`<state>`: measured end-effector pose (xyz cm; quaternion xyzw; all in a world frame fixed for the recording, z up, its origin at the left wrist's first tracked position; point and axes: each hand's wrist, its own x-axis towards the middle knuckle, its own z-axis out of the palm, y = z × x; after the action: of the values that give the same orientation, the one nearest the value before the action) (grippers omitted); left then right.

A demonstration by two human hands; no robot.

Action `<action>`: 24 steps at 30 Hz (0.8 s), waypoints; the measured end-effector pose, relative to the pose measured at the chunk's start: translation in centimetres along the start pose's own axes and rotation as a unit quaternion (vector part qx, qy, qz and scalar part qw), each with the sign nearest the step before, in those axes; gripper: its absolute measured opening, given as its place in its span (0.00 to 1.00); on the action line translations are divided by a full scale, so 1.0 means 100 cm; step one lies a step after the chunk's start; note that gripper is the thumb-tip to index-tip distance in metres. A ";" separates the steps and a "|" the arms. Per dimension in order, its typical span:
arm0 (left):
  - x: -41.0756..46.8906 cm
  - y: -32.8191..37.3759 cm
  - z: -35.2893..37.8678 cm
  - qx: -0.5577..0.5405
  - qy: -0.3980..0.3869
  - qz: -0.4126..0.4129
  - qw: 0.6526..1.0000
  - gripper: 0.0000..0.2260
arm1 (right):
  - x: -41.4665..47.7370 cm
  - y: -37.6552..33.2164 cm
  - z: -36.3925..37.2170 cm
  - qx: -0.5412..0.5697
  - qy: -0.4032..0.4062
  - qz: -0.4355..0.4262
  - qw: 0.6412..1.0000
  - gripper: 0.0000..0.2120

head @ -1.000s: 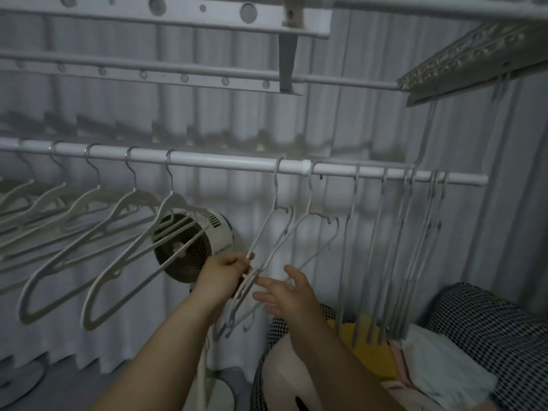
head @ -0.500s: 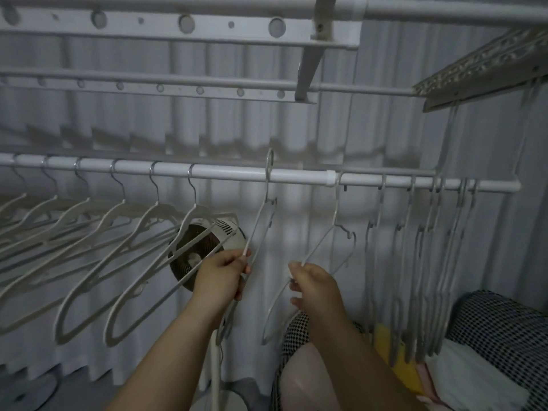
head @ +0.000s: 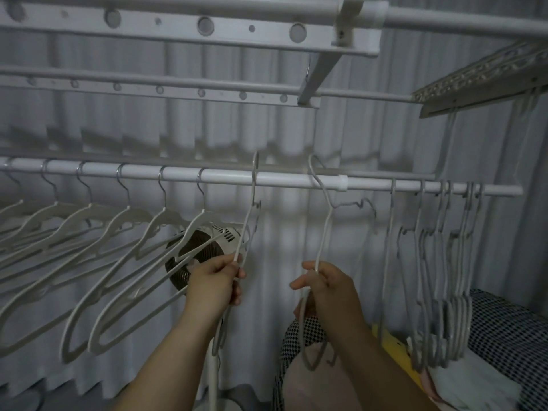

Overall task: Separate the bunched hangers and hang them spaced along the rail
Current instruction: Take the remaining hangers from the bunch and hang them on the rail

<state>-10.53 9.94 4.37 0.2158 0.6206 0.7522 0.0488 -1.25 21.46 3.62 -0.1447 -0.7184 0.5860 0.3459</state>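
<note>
Left hand: grip pinches the wire of a thin hanger, turned edge-on, hook sticking up past the rail near its middle. Right hand: grip curled round a second thin hanger, hook also above the rail, just left of the white collar. Can't tell if either hook bears on the rail. Toward the left end: white hangers, spaced apart. Toward the right end: grey hangers, several bunched tight. Fan behind the left hand.
</note>
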 end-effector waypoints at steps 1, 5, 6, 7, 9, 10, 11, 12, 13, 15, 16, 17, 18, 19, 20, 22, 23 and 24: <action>0.001 0.000 -0.003 0.002 0.000 -0.003 1.000 0.10 | 0.000 -0.002 0.003 0.005 -0.003 0.003 1.000 0.10; 0.004 -0.003 -0.013 0.008 -0.001 -0.017 1.000 0.10 | -0.003 -0.006 0.015 0.026 -0.044 0.030 0.998 0.08; 0.005 -0.003 -0.016 0.009 -0.001 -0.020 1.000 0.10 | -0.004 -0.006 0.018 0.026 -0.058 0.035 0.997 0.08; 0.005 -0.004 -0.018 0.009 -0.001 -0.023 1.000 0.10 | -0.004 -0.007 0.022 0.027 -0.068 0.039 0.997 0.07; 0.006 -0.005 -0.022 0.010 0.000 -0.031 0.999 0.11 | -0.003 -0.008 0.029 0.029 -0.081 0.047 0.995 0.08; 0.007 -0.006 -0.024 0.009 0.000 -0.036 0.999 0.12 | -0.002 -0.008 0.032 0.029 -0.084 0.050 0.995 0.10; 0.007 -0.007 -0.026 0.008 -0.002 -0.041 0.999 0.12 | -0.002 -0.009 0.035 0.028 -0.089 0.051 0.994 0.11; 0.008 -0.008 -0.027 0.006 -0.005 -0.045 0.999 0.13 | -0.002 -0.010 0.038 0.027 -0.094 0.052 0.994 0.11; 0.008 -0.008 -0.029 0.004 -0.010 -0.048 0.999 0.13 | -0.003 -0.010 0.040 0.028 -0.098 0.053 0.993 0.11; 0.008 -0.009 -0.031 0.000 -0.020 -0.053 0.998 0.12 | -0.004 -0.010 0.044 0.036 -0.102 0.057 0.993 0.08; 0.008 -0.009 -0.032 -0.003 -0.023 -0.055 0.998 0.12 | -0.005 -0.010 0.046 0.042 -0.100 0.060 0.992 0.08; 0.008 -0.010 -0.033 -0.007 -0.026 -0.058 0.998 0.12 | -0.005 -0.010 0.047 0.049 -0.097 0.062 0.992 0.07; 0.008 -0.011 -0.033 -0.008 -0.030 -0.061 0.998 0.12 | -0.006 -0.010 0.047 0.054 -0.092 0.062 0.992 0.07; 0.009 -0.012 -0.034 -0.007 -0.031 -0.061 0.998 0.12 | -0.006 -0.010 0.048 0.058 -0.087 0.062 0.993 0.07; 0.008 -0.013 -0.034 -0.003 -0.032 -0.062 0.998 0.12 | -0.007 -0.009 0.048 0.061 -0.082 0.061 0.993 0.08; 0.008 -0.016 -0.035 0.002 -0.035 -0.060 0.998 0.13 | -0.009 -0.007 0.048 0.066 -0.072 0.061 0.993 0.08; 0.008 -0.017 -0.035 0.002 -0.037 -0.058 0.998 0.13 | -0.010 -0.006 0.047 0.071 -0.068 0.059 0.993 0.08; 0.008 -0.018 -0.035 0.002 -0.037 -0.056 0.998 0.13 | -0.011 -0.006 0.047 0.077 -0.065 0.058 0.993 0.09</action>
<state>-12.91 7.41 2.37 0.2090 0.6308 0.7386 0.1133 -3.45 17.17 3.47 -0.1210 -0.6827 0.6664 0.2742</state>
